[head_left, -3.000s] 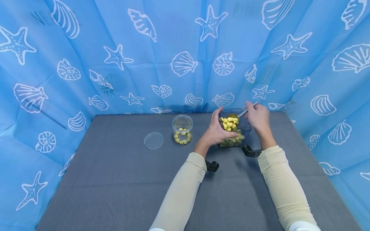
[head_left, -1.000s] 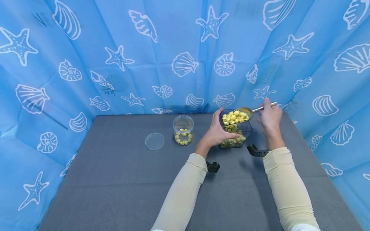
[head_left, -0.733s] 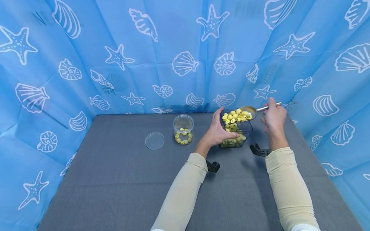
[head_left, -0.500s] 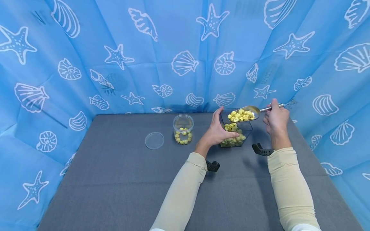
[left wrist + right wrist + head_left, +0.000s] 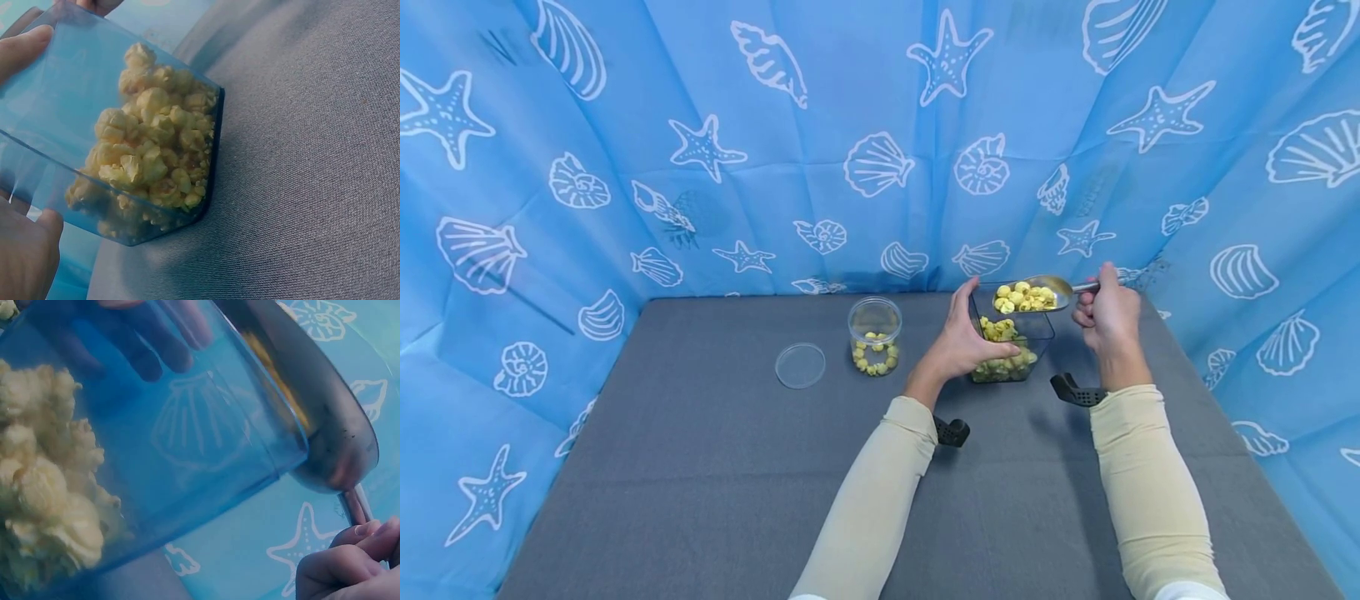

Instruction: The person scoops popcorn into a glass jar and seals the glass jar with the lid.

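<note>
My left hand (image 5: 962, 342) grips a clear square container (image 5: 75, 94) from its left side, thumb across the front. Yellow popcorn (image 5: 150, 137) fills its lower part. My right hand (image 5: 1111, 315) holds a metal scoop (image 5: 1062, 289) by its handle. Level over the container's opening, the scoop carries a heap of popcorn (image 5: 1024, 297). In the right wrist view, the underside of the scoop (image 5: 337, 437) shows beside the container's rim, and curled fingers (image 5: 344, 562) pinch the handle.
Left of the container stands a clear round jar (image 5: 875, 321) with a ring of popcorn pieces visible low inside it. A clear round lid (image 5: 800, 366) lies flat on the grey table (image 5: 737, 467). Behind the table hangs a blue curtain (image 5: 820, 108) printed with shells.
From inside the container, the scoop has come up with popcorn and levelled out. It moved right, then slightly back left in the last half second. The left hand stayed put.
</note>
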Demonstrator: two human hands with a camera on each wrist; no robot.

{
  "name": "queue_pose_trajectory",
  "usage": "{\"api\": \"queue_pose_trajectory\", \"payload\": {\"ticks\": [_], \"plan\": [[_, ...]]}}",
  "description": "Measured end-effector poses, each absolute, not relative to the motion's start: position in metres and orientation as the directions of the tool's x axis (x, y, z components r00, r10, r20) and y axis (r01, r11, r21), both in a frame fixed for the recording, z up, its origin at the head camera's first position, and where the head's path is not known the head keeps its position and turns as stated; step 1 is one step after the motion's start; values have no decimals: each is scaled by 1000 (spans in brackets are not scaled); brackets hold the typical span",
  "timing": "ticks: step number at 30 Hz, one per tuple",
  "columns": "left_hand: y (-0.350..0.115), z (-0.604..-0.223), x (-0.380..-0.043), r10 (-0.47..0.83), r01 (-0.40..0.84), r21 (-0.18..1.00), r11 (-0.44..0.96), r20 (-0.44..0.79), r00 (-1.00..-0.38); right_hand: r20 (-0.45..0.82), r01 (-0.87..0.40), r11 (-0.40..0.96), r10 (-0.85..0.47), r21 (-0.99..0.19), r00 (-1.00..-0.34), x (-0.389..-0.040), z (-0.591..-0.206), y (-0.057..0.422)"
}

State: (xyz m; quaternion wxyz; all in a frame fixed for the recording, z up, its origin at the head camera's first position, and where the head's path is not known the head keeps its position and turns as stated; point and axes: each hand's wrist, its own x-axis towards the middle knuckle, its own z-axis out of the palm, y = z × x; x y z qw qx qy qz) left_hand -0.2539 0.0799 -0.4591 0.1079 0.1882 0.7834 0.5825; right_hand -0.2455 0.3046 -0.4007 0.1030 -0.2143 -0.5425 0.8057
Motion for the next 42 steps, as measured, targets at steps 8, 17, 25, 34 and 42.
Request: {"api": "queue_pose_trajectory", "payload": {"ticks": [8, 17, 25, 34, 42], "plan": [[80, -460, -253, 420, 176, 955, 239, 62, -905, -237, 52, -469, 344, -881, -909, -248, -405, 300], [80, -460, -254, 415, 173, 955, 242, 60, -908, -203, 16, -460, 359, -888, -911, -250, -404, 296], [81, -457, -253, 420, 171, 952, 255, 50, -906, -204, 16, -436, 387, -900, -899, -248, -405, 297], [86, -444, -251, 396, 147, 909, 391, -22, -918, -186, -8, -437, 400, -899, -897, -245, -404, 298], [86, -439, -252, 401, 134, 903, 408, -45, -915, -176, -23, -442, 405, -897, -897, -244, -404, 298]]}}
